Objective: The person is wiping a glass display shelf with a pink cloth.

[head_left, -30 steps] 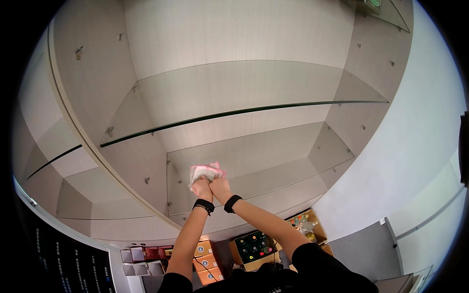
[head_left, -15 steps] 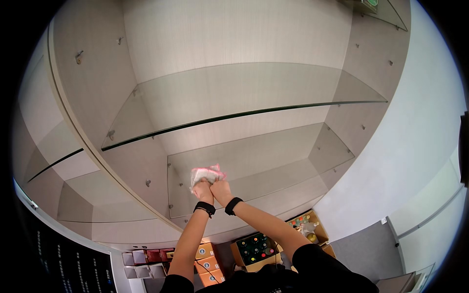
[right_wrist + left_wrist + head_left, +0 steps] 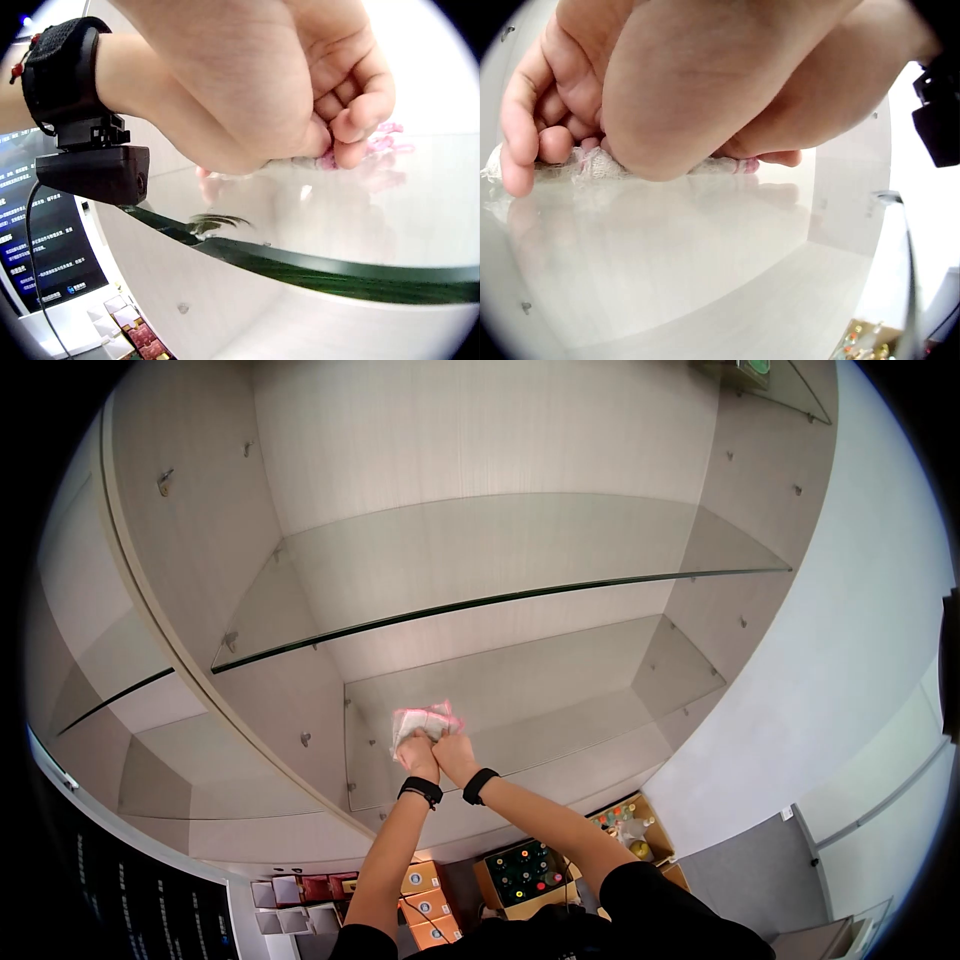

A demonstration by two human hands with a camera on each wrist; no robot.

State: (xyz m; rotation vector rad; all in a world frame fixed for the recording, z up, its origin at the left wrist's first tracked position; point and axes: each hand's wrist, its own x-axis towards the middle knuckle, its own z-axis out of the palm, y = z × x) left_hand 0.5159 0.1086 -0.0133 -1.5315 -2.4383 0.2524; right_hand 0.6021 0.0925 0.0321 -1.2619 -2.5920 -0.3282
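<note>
A whitish gauzy cloth [image 3: 423,720] with pink edging lies bunched on the lower glass shelf [image 3: 560,690], near its left front part. My left hand [image 3: 419,754] grips it, and the left wrist view shows bent fingers [image 3: 555,142] over the white weave [image 3: 600,165]. Close beside it, my right hand [image 3: 456,757] holds the cloth's right side. In the right wrist view, curled fingers of the right hand [image 3: 352,112] pinch a pink edge [image 3: 386,142]. The wrists nearly meet, and the hands hide part of the cloth.
Another glass shelf [image 3: 500,598] spans the cabinet above the hands. Metal shelf pegs [image 3: 306,740] stick out of the side walls. Below stand orange boxes [image 3: 428,905], a carton of dark bottles [image 3: 525,870] and a carton of mixed items [image 3: 640,830].
The head view has shifted slightly, so the hands and cloth appear a little lower. Both hands keep their hold, in about the same place on the shelf.
</note>
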